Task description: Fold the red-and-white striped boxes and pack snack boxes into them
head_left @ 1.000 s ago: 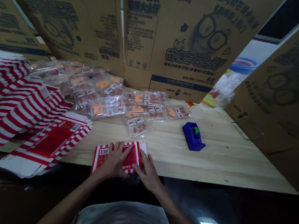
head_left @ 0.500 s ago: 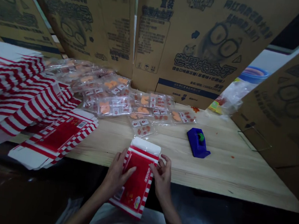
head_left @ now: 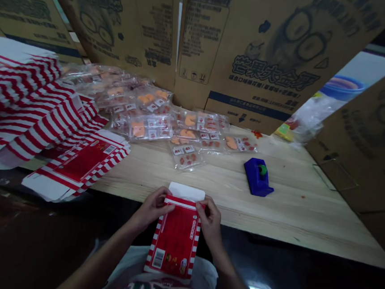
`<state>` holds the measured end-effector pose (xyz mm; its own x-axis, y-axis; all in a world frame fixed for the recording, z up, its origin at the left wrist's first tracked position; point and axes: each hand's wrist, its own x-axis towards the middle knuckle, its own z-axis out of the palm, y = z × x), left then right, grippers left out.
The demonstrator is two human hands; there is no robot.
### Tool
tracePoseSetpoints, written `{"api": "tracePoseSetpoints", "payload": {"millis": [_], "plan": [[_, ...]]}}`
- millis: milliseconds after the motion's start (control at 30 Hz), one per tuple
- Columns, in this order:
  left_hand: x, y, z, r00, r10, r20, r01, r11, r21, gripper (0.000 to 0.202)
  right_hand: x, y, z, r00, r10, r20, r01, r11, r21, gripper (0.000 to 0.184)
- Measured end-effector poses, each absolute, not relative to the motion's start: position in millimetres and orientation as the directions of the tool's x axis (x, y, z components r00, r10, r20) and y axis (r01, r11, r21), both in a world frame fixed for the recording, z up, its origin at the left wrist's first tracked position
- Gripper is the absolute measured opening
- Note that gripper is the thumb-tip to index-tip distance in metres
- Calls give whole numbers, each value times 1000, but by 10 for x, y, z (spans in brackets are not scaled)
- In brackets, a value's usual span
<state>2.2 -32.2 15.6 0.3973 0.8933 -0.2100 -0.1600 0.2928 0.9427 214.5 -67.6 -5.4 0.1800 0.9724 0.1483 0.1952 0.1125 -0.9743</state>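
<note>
A red carton (head_left: 178, 237) with red-and-white striped edges is held between my hands, in front of my body below the table's front edge. Its white end flap (head_left: 187, 191) stands out at the top, pointing away from me. My left hand (head_left: 155, 206) pinches the upper left corner, thumb on the printed face. My right hand (head_left: 208, 213) grips the upper right corner, its thumb near the flap's base. Beyond the carton, several clear plastic packets (head_left: 186, 156) with orange and red pieces lie on the table.
Flat striped cartons (head_left: 86, 160) are piled at the left. A blue tape dispenser (head_left: 258, 177) with green tape stands right of centre on the wooden table (head_left: 283, 220). Large cardboard boxes (head_left: 265, 47) line the back and right. A blue basin (head_left: 342, 88) shows behind a gap.
My left hand has slid up from the carton's side to its upper left corner. The carton now sits straighter and nearer my body, with its barcode uncovered. The view has shifted slightly.
</note>
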Motion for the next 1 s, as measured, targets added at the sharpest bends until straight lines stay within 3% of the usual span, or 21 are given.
{"api": "tracePoseSetpoints", "payload": {"millis": [100,133,267,333,400,533,667,767,933,1000], "plan": [[90,-209,168,236,966,-101,-111,130,985,25,2112,-617,-31,204,970,132,165,99,-981,12],[113,-183,159,209,973,-96,-108,120,987,27,2100,-605,-25,238,966,103,126,75,-989,10],[164,-158,110,116,978,-175,-159,192,969,23,2095,-570,35,264,964,-16,-18,-11,-1000,36],[152,-168,101,91,983,-162,-182,176,967,26,2126,-559,77,160,986,-42,-20,-39,-999,26],[111,-174,108,172,981,-95,-126,117,985,24,2165,-564,111,84,996,-36,-10,-35,-999,13],[14,-192,151,336,941,36,92,-71,993,10,2228,-618,146,50,999,13,54,10,-998,17],[-7,-225,205,301,953,-37,91,10,996,23,2259,-635,178,-11,1000,-13,96,-12,-995,28],[-11,-220,248,297,949,-101,98,75,992,23,2285,-590,225,-60,997,-46,126,-38,-991,21],[-68,-147,359,364,928,85,269,-192,944,15,2347,-481,355,-100,993,-62,219,-39,-975,18],[-87,-96,413,391,918,65,277,-185,943,16,2363,-429,404,-131,989,-67,236,-34,-971,15]]}}
